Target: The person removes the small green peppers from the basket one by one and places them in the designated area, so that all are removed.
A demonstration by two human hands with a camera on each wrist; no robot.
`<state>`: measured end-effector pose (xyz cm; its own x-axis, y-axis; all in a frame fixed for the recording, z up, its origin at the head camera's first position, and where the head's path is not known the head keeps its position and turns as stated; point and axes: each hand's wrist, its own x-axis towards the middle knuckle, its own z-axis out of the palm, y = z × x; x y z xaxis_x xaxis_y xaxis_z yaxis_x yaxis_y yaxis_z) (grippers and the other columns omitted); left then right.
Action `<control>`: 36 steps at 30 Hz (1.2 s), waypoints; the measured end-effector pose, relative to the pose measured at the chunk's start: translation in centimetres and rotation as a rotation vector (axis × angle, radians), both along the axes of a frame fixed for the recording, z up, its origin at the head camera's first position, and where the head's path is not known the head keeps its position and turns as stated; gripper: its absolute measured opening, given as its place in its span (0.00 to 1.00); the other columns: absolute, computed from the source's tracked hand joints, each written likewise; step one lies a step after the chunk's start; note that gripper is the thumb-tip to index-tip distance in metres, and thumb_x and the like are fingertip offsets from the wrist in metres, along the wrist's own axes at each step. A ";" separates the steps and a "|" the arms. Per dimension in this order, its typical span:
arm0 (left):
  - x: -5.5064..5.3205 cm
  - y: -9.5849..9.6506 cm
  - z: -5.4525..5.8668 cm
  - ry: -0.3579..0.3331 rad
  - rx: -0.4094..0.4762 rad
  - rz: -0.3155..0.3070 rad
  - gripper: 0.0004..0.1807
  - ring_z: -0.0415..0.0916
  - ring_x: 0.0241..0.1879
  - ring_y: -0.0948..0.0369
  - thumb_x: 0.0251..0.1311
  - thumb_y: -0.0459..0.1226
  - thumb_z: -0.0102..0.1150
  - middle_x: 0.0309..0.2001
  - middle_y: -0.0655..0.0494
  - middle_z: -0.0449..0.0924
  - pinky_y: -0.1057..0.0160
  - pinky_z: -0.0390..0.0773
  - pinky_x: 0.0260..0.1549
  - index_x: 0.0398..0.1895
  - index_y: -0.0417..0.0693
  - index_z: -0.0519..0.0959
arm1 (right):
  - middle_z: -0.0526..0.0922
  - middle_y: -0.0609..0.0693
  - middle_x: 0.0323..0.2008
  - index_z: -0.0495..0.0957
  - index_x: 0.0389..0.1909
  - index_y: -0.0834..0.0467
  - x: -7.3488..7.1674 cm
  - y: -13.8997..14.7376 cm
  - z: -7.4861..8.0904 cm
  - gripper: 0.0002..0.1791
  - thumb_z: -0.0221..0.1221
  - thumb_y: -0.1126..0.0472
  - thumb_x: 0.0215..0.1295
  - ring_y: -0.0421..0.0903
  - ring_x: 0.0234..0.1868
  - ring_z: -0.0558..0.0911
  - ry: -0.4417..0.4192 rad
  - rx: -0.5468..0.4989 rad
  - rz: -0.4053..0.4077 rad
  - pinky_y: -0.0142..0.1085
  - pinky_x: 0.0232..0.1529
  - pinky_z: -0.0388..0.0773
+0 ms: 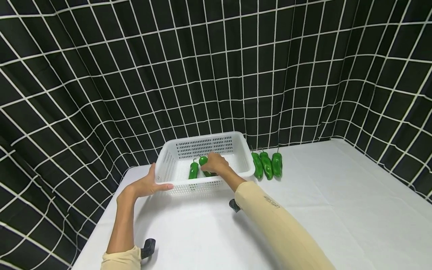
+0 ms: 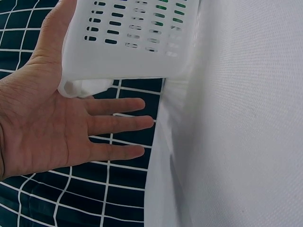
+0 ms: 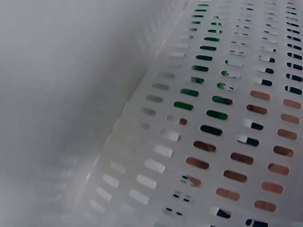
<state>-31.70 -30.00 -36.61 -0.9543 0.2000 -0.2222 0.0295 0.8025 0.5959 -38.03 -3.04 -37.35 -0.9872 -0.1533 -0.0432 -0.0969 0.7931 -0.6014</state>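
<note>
A white slotted basket (image 1: pixel 202 148) stands on the white table at the back. My left hand (image 1: pixel 148 184) lies flat against its near left corner, thumb along the front rim; in the left wrist view the fingers (image 2: pixel 118 124) are straight below the basket's corner (image 2: pixel 132 52). Inside the basket my right hand (image 1: pixel 216 164) grips a green pepper (image 1: pixel 203 161). A second green pepper (image 1: pixel 194 170) lies just left of it on the basket floor. In the right wrist view only the basket wall (image 3: pixel 156 151) fills the frame, with green and skin tones behind the slots.
Three more green peppers (image 1: pixel 266 165) lie side by side on the white table (image 1: pixel 337 210), right of the basket. A black curtain with a white grid (image 1: pixel 101 75) surrounds the table. The table's left edge (image 2: pixel 158 156) runs right beside my left hand.
</note>
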 end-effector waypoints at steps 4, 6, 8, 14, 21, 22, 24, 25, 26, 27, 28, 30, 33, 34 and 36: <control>0.0 0.2 -0.1 0.001 0.003 -0.001 0.78 0.42 0.82 0.34 0.56 0.65 0.70 0.84 0.30 0.34 0.30 0.48 0.78 0.81 0.40 0.19 | 0.83 0.52 0.33 0.80 0.48 0.62 -0.6 0.2 0.1 0.19 0.69 0.53 0.64 0.43 0.27 0.77 0.083 -0.003 -0.012 0.31 0.24 0.71; 0.0 0.3 0.0 0.011 0.007 -0.010 0.77 0.43 0.82 0.34 0.57 0.63 0.71 0.84 0.30 0.36 0.30 0.49 0.78 0.81 0.40 0.19 | 0.86 0.54 0.35 0.80 0.53 0.63 -0.7 0.4 0.2 0.22 0.69 0.53 0.64 0.44 0.27 0.80 0.116 -0.034 -0.015 0.30 0.23 0.73; -0.1 0.3 0.0 0.021 0.013 -0.020 0.77 0.44 0.82 0.34 0.57 0.63 0.71 0.84 0.30 0.36 0.30 0.50 0.78 0.82 0.39 0.20 | 0.88 0.56 0.38 0.79 0.59 0.64 -0.7 0.5 0.5 0.27 0.69 0.53 0.64 0.45 0.29 0.82 0.149 -0.057 -0.015 0.31 0.23 0.75; -0.1 0.2 0.1 0.036 0.034 -0.036 0.77 0.45 0.82 0.34 0.57 0.63 0.71 0.83 0.30 0.37 0.31 0.50 0.78 0.82 0.39 0.21 | 0.90 0.57 0.42 0.73 0.69 0.62 0.5 1.0 2.0 0.34 0.69 0.53 0.65 0.48 0.34 0.85 0.232 -0.102 -0.007 0.34 0.27 0.76; 0.1 0.1 0.1 0.032 0.033 -0.035 0.76 0.46 0.82 0.36 0.57 0.62 0.71 0.84 0.32 0.38 0.31 0.51 0.78 0.82 0.40 0.21 | 0.89 0.57 0.37 0.72 0.70 0.63 2.0 2.2 3.9 0.34 0.67 0.56 0.65 0.45 0.29 0.83 0.279 -0.153 0.026 0.30 0.25 0.74; 0.2 0.1 0.2 0.033 0.029 -0.035 0.76 0.46 0.82 0.35 0.58 0.62 0.71 0.84 0.31 0.38 0.31 0.51 0.78 0.82 0.40 0.21 | 0.88 0.56 0.35 0.72 0.70 0.63 2.2 2.5 4.2 0.34 0.66 0.57 0.65 0.44 0.27 0.80 0.284 -0.161 0.031 0.30 0.24 0.73; 0.2 0.1 0.1 0.035 0.033 -0.033 0.75 0.46 0.82 0.35 0.58 0.62 0.71 0.84 0.32 0.38 0.31 0.51 0.78 0.82 0.41 0.21 | 0.86 0.54 0.30 0.71 0.71 0.64 2.4 3.2 4.5 0.34 0.66 0.58 0.65 0.42 0.23 0.77 0.286 -0.172 0.039 0.29 0.22 0.70; 0.2 0.1 0.1 0.036 0.033 -0.035 0.75 0.45 0.82 0.35 0.58 0.62 0.71 0.84 0.32 0.38 0.31 0.50 0.78 0.82 0.41 0.21 | 0.84 0.53 0.27 0.71 0.71 0.63 2.5 3.5 4.7 0.34 0.65 0.58 0.65 0.42 0.22 0.75 0.287 -0.172 0.041 0.29 0.21 0.69; 0.2 0.1 0.1 0.036 0.028 -0.036 0.76 0.45 0.82 0.34 0.58 0.62 0.71 0.84 0.31 0.38 0.31 0.50 0.78 0.82 0.40 0.21 | 0.84 0.53 0.26 0.70 0.71 0.63 2.6 3.8 4.8 0.35 0.65 0.58 0.64 0.41 0.21 0.75 0.287 -0.174 0.042 0.29 0.21 0.69; 0.2 0.1 0.0 0.036 0.025 -0.035 0.76 0.45 0.82 0.34 0.58 0.62 0.71 0.84 0.31 0.37 0.30 0.50 0.78 0.82 0.40 0.21 | 0.84 0.53 0.26 0.70 0.71 0.63 2.6 4.2 4.8 0.35 0.65 0.59 0.64 0.40 0.20 0.75 0.290 -0.175 0.044 0.28 0.20 0.70; 0.2 0.1 0.0 0.038 0.031 -0.038 0.75 0.45 0.82 0.34 0.58 0.62 0.71 0.84 0.31 0.37 0.30 0.49 0.78 0.82 0.41 0.21 | 0.85 0.53 0.26 0.70 0.71 0.63 2.7 4.5 4.9 0.35 0.64 0.59 0.64 0.40 0.20 0.75 0.290 -0.175 0.045 0.28 0.21 0.70; 0.2 0.0 -0.1 0.042 0.030 -0.038 0.75 0.45 0.82 0.34 0.58 0.62 0.71 0.84 0.31 0.38 0.30 0.49 0.78 0.82 0.41 0.22 | 0.86 0.55 0.28 0.70 0.72 0.63 2.7 5.1 5.0 0.35 0.64 0.59 0.64 0.41 0.21 0.77 0.287 -0.180 0.048 0.29 0.22 0.72; 0.1 0.0 -0.3 0.052 0.041 -0.041 0.74 0.46 0.81 0.35 0.57 0.61 0.72 0.83 0.32 0.40 0.30 0.50 0.78 0.82 0.42 0.23 | 0.87 0.56 0.30 0.69 0.72 0.63 2.8 5.9 5.1 0.36 0.64 0.60 0.63 0.42 0.23 0.79 0.298 -0.195 0.051 0.30 0.24 0.75; 0.1 0.0 -0.2 0.056 0.046 -0.043 0.74 0.47 0.81 0.35 0.57 0.61 0.72 0.83 0.32 0.40 0.30 0.50 0.78 0.82 0.42 0.24 | 0.87 0.57 0.31 0.69 0.72 0.63 2.8 6.2 5.1 0.36 0.63 0.60 0.62 0.42 0.23 0.79 0.303 -0.204 0.051 0.30 0.25 0.75; 0.1 0.0 -0.2 0.056 0.044 -0.042 0.74 0.46 0.82 0.35 0.58 0.61 0.72 0.83 0.32 0.39 0.30 0.50 0.78 0.82 0.42 0.23 | 0.86 0.57 0.31 0.70 0.72 0.63 2.9 6.9 5.1 0.36 0.63 0.60 0.62 0.43 0.24 0.79 0.319 -0.217 0.050 0.31 0.25 0.75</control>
